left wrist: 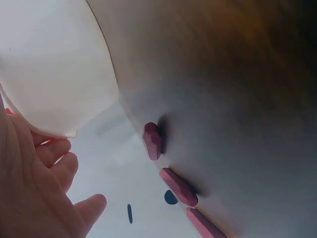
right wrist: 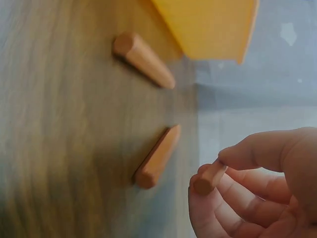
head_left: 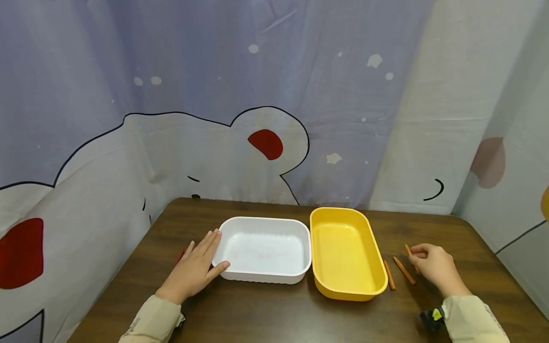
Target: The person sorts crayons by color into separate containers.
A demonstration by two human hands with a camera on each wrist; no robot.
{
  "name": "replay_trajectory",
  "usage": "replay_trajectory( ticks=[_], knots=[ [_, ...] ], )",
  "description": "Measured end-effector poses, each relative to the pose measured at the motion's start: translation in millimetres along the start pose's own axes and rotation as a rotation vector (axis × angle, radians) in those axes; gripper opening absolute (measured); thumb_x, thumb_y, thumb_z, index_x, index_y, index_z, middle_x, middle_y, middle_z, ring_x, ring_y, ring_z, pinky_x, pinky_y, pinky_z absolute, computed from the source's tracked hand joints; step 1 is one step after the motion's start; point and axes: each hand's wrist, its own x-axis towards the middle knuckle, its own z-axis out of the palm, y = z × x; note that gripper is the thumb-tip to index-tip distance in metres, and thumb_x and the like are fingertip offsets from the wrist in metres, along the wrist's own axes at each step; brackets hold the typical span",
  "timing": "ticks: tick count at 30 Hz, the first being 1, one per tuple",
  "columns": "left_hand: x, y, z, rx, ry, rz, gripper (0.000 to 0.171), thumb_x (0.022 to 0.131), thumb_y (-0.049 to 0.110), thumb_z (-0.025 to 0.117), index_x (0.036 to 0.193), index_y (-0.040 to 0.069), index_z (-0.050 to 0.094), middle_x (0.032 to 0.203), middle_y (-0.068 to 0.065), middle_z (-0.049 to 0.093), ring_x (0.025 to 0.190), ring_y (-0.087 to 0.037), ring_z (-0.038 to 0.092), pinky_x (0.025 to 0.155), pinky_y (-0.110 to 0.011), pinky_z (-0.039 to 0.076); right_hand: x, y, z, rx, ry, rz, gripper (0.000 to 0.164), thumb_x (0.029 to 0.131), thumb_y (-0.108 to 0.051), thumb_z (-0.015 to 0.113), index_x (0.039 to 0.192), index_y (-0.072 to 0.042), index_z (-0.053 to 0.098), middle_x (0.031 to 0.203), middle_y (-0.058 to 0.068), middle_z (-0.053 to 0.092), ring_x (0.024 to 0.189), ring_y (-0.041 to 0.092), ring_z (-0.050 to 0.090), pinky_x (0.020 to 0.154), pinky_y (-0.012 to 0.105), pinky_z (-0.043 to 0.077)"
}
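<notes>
My left hand (head_left: 193,269) rests with spread, straight fingers on the left rim of a white plastic bin (head_left: 262,277). Over on the right, my right hand (head_left: 435,267) pinches an orange crayon (right wrist: 204,186) between thumb and fingertips, held up above the table. Two more orange crayons lie on the wood to the left of that hand: one crayon (head_left: 389,275) close beside the yellow bin (head_left: 343,252), the other crayon (head_left: 404,270) nearer the hand. Beyond the left hand, dark red crayons (left wrist: 152,141) lie on the table in the left wrist view; the head view mostly hides them.
The two bins stand side by side on the brown wooden table (head_left: 300,319), with nothing inside either. A printed curtain (head_left: 343,95) hangs behind the table and along both sides. A dark wrist camera (head_left: 432,318) sits under the right cuff.
</notes>
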Motion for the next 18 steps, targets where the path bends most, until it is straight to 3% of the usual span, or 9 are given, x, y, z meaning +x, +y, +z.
replay_trajectory(
  ticks=[8, 15, 18],
  knots=[
    [-0.6, 0.1, -0.9, -0.015, -0.001, 0.0, 0.08, 0.102, 0.053, 0.052, 0.157, -0.002, 0.03, 0.165, -0.017, 0.027, 0.151, -0.035, 0.025, 0.116, -0.066, 0.022, -5, -21, -2, 0.155, -0.025, 0.017, 0.038, 0.096, -0.01, 0.063, 0.122, 0.017, 0.06, 0.098, 0.022, 0.073, 0.071, 0.016, 0.069, 0.06, 0.027, 0.058],
    [-0.7, -0.1, -1.1, -0.017, -0.001, 0.002, 0.08, 0.103, 0.052, 0.052, 0.157, -0.002, 0.03, 0.164, -0.018, 0.027, 0.151, -0.036, 0.025, 0.116, -0.067, 0.023, -7, -40, -3, 0.289, -0.052, 0.035, 0.043, 0.099, -0.011, 0.062, 0.129, 0.019, 0.055, 0.108, 0.027, 0.071, 0.08, 0.019, 0.072, 0.066, 0.029, 0.061],
    [-0.6, 0.0, -0.9, -0.02, -0.001, 0.003, 0.08, 0.103, 0.052, 0.052, 0.157, -0.003, 0.03, 0.164, -0.018, 0.027, 0.151, -0.036, 0.025, 0.116, -0.067, 0.023, -9, -47, -2, 0.341, -0.058, 0.042, 0.046, 0.1, -0.013, 0.063, 0.132, 0.019, 0.054, 0.11, 0.026, 0.071, 0.08, 0.014, 0.072, 0.068, 0.03, 0.062]
  ],
)
